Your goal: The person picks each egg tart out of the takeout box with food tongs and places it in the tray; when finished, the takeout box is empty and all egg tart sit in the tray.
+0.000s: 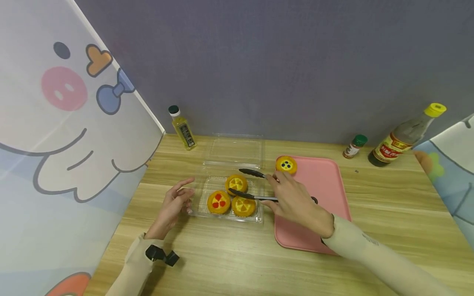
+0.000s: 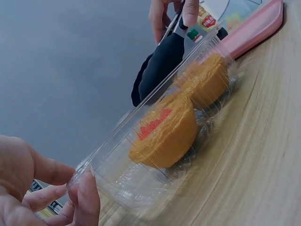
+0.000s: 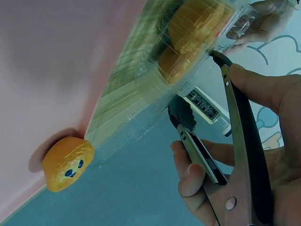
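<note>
My left hand [image 1: 174,203] pinches the left rim of a clear plastic box [image 2: 110,136] between thumb and fingers. Three tarts sit in the box: one with red fruit pieces [image 1: 219,202], two with yellow wedge tops, a rear one [image 1: 234,180] and a front one [image 1: 243,208]. My right hand [image 1: 298,201] grips black-tipped metal tongs [image 3: 240,141], their arms spread apart. The tong tips hang over the box with no tart between them, one tip overlapping the rear yellow tart in the head view. A tart with dark blue berries [image 1: 286,165] rests on the pink tray [image 1: 326,181].
The box's clear lid [image 1: 235,150] lies folded back toward the grey wall. A bottle of yellow oil [image 1: 185,131] stands at the back left. At the back right are a green-capped spice jar [image 1: 353,146] and a tall yellow-capped sauce bottle [image 1: 394,148].
</note>
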A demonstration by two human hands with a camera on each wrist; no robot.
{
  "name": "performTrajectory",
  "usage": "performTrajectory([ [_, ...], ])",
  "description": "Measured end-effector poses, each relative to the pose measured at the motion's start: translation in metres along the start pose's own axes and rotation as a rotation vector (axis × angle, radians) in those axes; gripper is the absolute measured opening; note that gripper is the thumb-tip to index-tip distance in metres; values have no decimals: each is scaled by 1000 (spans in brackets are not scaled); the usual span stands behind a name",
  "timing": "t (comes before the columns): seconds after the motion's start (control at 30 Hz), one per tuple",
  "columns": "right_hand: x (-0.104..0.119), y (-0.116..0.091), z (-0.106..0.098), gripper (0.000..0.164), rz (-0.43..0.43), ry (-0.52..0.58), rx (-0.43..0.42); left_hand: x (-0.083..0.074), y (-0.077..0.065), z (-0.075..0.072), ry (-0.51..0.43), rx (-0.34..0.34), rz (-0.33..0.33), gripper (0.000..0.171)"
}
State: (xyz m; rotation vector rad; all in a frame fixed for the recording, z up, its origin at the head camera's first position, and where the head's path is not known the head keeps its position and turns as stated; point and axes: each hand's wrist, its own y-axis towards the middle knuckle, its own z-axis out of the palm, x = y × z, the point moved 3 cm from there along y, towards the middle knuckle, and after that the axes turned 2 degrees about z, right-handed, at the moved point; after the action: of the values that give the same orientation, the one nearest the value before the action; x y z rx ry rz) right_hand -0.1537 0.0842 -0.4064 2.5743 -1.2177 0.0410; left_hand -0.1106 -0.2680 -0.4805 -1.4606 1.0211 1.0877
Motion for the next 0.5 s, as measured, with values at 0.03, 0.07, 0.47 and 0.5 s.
performTrajectory([
  [0.03,0,1,0,79,-2,1,5,0,0,0,2,2,0,49],
  [0.07,1,2,0,79,-4,3,10,0,0,0,2,3,0,49],
  [0.47,9,14,1,80,21,7,96,1,1,0,-5,2,4,48],
  [0.5,9,15,0,80,20,6,99,1,1,0,-5,2,3,48],
])
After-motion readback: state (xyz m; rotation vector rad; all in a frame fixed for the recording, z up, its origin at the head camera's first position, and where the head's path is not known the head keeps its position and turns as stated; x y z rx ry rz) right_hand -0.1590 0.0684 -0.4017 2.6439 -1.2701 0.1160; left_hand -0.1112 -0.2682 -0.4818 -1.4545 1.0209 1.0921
